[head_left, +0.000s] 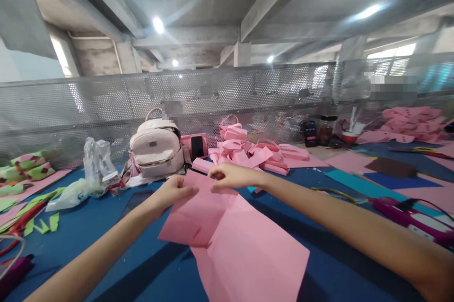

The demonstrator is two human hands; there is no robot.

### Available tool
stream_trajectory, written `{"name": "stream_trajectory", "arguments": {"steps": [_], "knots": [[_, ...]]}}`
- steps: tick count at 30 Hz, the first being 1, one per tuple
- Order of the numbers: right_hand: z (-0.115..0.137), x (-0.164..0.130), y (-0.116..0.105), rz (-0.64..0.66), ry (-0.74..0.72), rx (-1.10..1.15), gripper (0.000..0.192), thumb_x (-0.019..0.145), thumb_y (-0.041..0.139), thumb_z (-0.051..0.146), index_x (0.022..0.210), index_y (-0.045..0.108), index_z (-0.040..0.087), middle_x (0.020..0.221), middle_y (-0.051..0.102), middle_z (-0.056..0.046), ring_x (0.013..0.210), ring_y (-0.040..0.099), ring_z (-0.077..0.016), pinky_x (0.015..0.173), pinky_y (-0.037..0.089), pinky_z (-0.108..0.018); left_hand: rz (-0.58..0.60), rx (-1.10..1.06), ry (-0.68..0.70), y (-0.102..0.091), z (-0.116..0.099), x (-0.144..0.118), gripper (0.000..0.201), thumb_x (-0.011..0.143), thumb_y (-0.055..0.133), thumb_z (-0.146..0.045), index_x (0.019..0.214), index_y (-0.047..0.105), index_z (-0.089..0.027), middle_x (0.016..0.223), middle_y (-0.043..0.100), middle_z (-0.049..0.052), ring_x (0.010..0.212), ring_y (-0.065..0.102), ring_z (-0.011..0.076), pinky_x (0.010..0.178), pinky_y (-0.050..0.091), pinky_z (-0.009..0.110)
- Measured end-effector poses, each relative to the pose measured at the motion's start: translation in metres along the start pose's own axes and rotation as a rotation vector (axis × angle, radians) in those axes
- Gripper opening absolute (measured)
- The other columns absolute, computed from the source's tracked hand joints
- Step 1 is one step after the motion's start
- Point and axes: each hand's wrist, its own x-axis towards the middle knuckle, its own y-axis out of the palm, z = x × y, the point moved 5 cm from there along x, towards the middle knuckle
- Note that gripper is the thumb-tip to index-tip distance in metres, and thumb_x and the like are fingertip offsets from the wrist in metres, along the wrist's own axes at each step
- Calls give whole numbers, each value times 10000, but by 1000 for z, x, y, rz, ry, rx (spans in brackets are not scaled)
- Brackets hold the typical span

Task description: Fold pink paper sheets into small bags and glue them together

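A large pink sheet with creases hangs over the blue table, its far part bent upward; whether it is paper, felt or foam I cannot tell. My left hand pinches its upper left edge between thumb and fingers. At the upper right edge, my right hand grips the same sheet, fingers curled. Just beyond my hands lies a heap of pink pieces, some folded into strips and small basket-like shapes with handles.
Behind the heap stand a pale backpack and a perforated metal screen. Plastic bags, red scissors and green scraps lie left. At right are a purple device, a teal strip, a phone and a jar.
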Motion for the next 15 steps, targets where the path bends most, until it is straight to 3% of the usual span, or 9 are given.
{"name": "stream_trajectory", "arguments": {"steps": [3, 6, 8, 10, 13, 15], "knots": [[-1, -13, -13, -2, 37, 56, 444, 806, 707, 496, 1109, 675, 173, 970, 639, -45, 785, 547, -149, 620, 416, -225, -68, -98, 6, -4, 12, -3, 409, 609, 894, -388, 870, 765, -101, 752, 774, 91, 617, 686, 199, 572, 496, 243], [-11, -34, -21, 3, 64, 175, 582, 932, 452, 649, 1246, 612, 186, 1125, 638, -105, 901, 604, -194, 746, 509, -305, -153, -212, -31, -13, 35, -8, 462, 595, 892, -442, 886, 756, -110, 804, 782, 114, 651, 701, 213, 605, 527, 266], [-19, -48, -20, -20, 55, 285, 676, 967, 269, 686, 1326, 553, 189, 1181, 633, -128, 1000, 618, -231, 890, 514, -389, -193, -270, -68, -19, 55, -11, 469, 589, 892, -452, 861, 749, -99, 797, 779, 134, 655, 707, 233, 618, 541, 294], [-26, -60, -13, -7, 51, 401, 752, 951, 202, 724, 1361, 521, 181, 1211, 632, -146, 1059, 622, -265, 977, 488, -455, -231, -312, -85, -22, 74, -12, 478, 572, 901, -440, 864, 742, -96, 818, 780, 145, 693, 719, 259, 648, 556, 322], [-31, -75, 4, 47, 68, 638, 745, 879, 402, 759, 1341, 532, 190, 1212, 643, -152, 1087, 628, -298, 953, 514, -489, -260, -341, -70, -24, 93, -12, 505, 592, 894, -433, 925, 736, -88, 897, 782, 162, 795, 734, 291, 726, 563, 347], [-34, -80, 9, -37, 125, 658, 652, 822, 613, 654, 1286, 572, 197, 1192, 660, -132, 1068, 641, -281, 920, 543, -439, -262, -328, -50, -24, 100, -11, 517, 604, 898, -403, 972, 733, -79, 916, 780, 171, 817, 736, 299, 745, 558, 353]]}}
